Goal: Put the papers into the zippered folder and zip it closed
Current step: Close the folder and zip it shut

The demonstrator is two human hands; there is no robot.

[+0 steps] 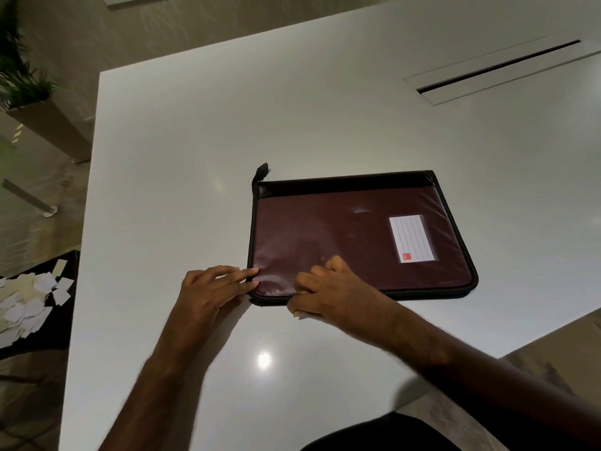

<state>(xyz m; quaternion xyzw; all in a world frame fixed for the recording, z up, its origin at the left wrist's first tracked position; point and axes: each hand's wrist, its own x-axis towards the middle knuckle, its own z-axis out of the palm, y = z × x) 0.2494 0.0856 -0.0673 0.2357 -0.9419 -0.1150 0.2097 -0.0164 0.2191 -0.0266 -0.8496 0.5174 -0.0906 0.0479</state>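
The maroon zippered folder [351, 236] with black edging lies flat and closed-looking on the white table [195, 157]. A white label [412, 238] shows on its cover, and a black zipper tail [262, 171] sticks out at its far-left corner. My left hand [211, 291] rests with fingers stretched onto the folder's near-left corner. My right hand [325, 294] is curled over the near edge, fingers pinched at the zipper track; whatever it pinches is hidden under the fingers. No loose sheets show on the table.
A pile of small white paper scraps [29, 301] lies on a dark surface left of the table. A long cable slot [497, 70] is set in the table at the back right. A planter [22, 83] stands far left. The table's near-right edge cuts in diagonally.
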